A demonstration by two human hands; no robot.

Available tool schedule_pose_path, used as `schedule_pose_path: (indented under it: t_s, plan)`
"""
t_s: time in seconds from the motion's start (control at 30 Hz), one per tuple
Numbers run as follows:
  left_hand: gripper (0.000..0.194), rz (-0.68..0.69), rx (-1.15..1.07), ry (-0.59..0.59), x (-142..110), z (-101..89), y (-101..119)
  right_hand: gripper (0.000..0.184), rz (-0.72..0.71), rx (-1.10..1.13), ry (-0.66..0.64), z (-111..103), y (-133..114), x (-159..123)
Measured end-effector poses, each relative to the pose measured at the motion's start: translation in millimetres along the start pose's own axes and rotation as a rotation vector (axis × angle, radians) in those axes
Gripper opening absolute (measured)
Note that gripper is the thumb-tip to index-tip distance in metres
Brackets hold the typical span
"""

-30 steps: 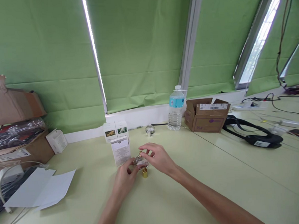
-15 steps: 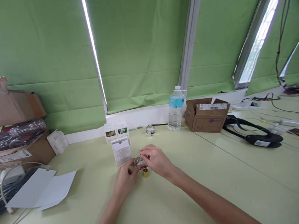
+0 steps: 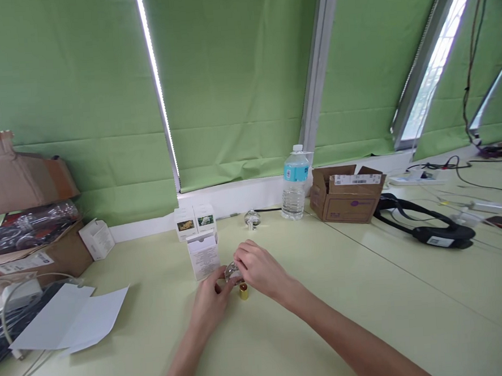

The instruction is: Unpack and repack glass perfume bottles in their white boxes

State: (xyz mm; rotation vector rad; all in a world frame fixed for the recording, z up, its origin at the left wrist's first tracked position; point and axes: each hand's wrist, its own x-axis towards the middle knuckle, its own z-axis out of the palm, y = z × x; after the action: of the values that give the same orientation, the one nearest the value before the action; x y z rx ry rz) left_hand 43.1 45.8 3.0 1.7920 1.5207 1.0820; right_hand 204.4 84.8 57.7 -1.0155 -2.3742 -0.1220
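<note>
A small round clear-glass bottle rests upright on the table between my hands. My left hand grips it from the left, thumb in front and fingers behind. Over its top, my right hand has its fingertips pinched together. Those fingers cover the bottle's mouth, and whatever they pinch is hidden. Just in front of the bottle stands a small gold cap. An open white carton is close behind my left hand.
Two white picture boxes and a second glass bottle stand near the wall. Further right are a water bottle, an open cardboard box and a black headset. Folded white paper lies at the left.
My right hand has turned slightly, its fingers now covering more of the bottle's top. My left hand and the bottle are almost unmoved.
</note>
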Motion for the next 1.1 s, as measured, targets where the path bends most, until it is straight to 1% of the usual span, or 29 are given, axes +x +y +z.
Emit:
schedule_pose_path:
  t_s: [0.1,0.23,0.33,0.63,0.83,0.9,0.97,1.03,1.1]
  plan:
    - [0.039,-0.008,0.016,-0.008,-0.1,0.0,-0.9,0.021,0.003,-0.073,-0.048,-3.8,-3.5,0.4]
    - [0.038,-0.025,0.019,-0.012,0.0,-0.1,-0.8,0.019,-0.059,-0.199,-0.089,-5.6,-5.8,-0.3]
    - [0.038,-0.021,0.013,-0.011,0.4,0.2,-1.3,0.019,-0.072,-0.223,-0.074,-4.9,-5.3,-1.1]
    - [0.037,0.005,0.019,-0.002,2.7,1.0,-5.2,0.021,-0.060,-0.197,-0.024,-2.8,-3.1,-3.7]
    - [0.038,0.002,0.007,0.003,1.0,0.2,-3.3,0.022,-0.003,-0.177,-0.008,-7.4,-7.2,-4.1]
    - [0.036,0.009,0.007,-0.006,0.7,-0.3,-2.3,0.025,0.044,-0.162,0.010,-14.1,-8.9,-6.2]
    - [0.035,0.013,0.003,-0.020,0.4,-1.1,-1.2,0.029,0.121,-0.122,0.015,-22.4,-10.4,-9.8]
    - [0.035,0.008,-0.008,-0.031,0.3,-1.9,-0.3,0.032,0.190,-0.070,-0.048,-28.8,-12.0,-14.8]
    - [0.034,0.007,-0.030,-0.038,0.3,-2.5,0.4,0.031,0.219,-0.037,-0.172,-29.7,-14.4,-20.2]
